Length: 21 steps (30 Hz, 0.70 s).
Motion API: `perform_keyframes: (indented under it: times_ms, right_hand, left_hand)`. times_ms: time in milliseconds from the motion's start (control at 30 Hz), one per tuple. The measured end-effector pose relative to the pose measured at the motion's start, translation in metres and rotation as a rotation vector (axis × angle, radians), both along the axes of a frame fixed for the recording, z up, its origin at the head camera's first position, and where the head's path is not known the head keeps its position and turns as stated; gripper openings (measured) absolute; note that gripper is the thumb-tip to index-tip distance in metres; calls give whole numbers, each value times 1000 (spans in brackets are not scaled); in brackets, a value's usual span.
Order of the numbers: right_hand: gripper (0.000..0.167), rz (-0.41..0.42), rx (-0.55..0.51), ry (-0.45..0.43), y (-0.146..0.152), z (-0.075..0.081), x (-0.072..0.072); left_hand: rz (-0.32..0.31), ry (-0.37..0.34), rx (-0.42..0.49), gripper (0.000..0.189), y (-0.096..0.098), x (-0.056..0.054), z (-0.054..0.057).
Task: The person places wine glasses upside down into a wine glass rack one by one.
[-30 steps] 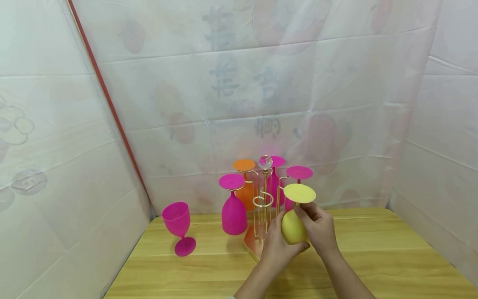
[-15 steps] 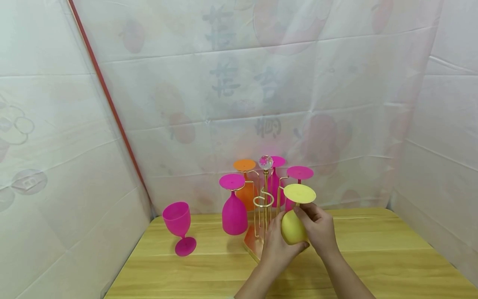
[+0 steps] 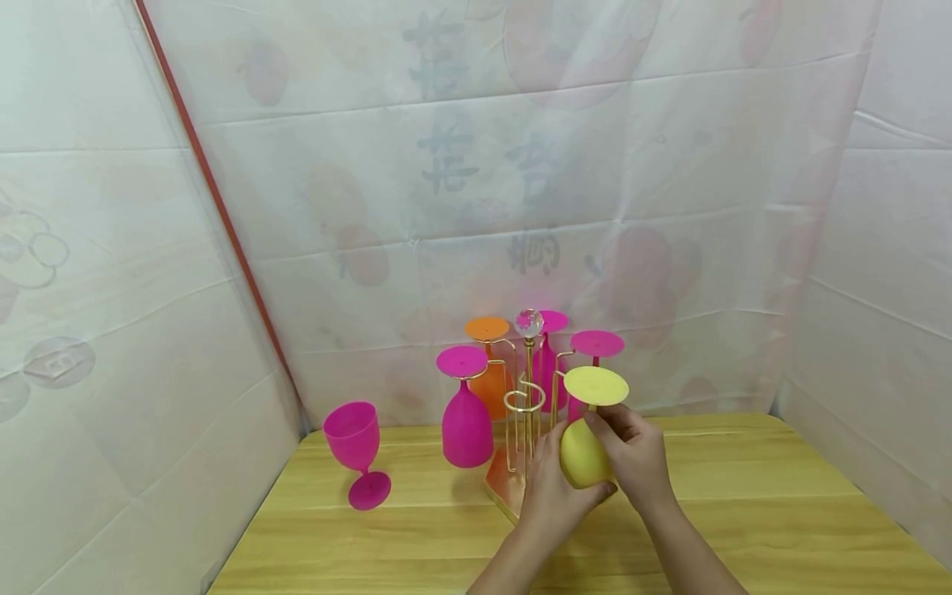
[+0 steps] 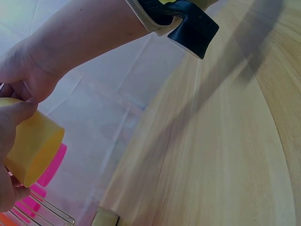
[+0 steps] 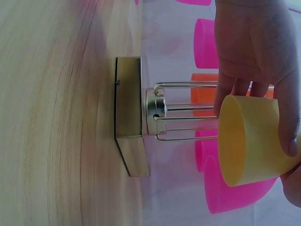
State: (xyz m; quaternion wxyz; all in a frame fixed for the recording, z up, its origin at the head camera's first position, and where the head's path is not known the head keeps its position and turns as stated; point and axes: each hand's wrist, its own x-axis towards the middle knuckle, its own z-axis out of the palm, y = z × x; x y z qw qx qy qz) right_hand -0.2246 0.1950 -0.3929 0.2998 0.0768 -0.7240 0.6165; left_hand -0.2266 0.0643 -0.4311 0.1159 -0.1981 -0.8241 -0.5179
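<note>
A yellow plastic goblet (image 3: 585, 454) is held upside down at the front right of the gold wire glass rack (image 3: 524, 400), its round foot on top. My left hand (image 3: 553, 489) grips the bowl from the left, thumb low on its near side. My right hand (image 3: 638, 457) pinches near the stem, just under the foot. In the right wrist view the goblet's open rim (image 5: 232, 141) faces the rack's base (image 5: 128, 96), well apart from it. Pink goblets (image 3: 466, 426) and an orange goblet (image 3: 488, 384) hang upside down around the rack.
One pink goblet (image 3: 353, 436) stands upright on the wooden table (image 3: 297, 541), left of the rack. A clear faceted knob (image 3: 529, 323) tops the rack's centre post. Printed cloth walls (image 3: 416, 207) close in the back and both sides.
</note>
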Motion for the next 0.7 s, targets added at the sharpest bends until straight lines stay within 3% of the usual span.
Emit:
perform_keyframes:
  times_ms: [700]
  right_hand:
    - [17,-11,4,8,-1,2,4]
  left_hand:
    - [-30,-9,15,94,-2,4,0]
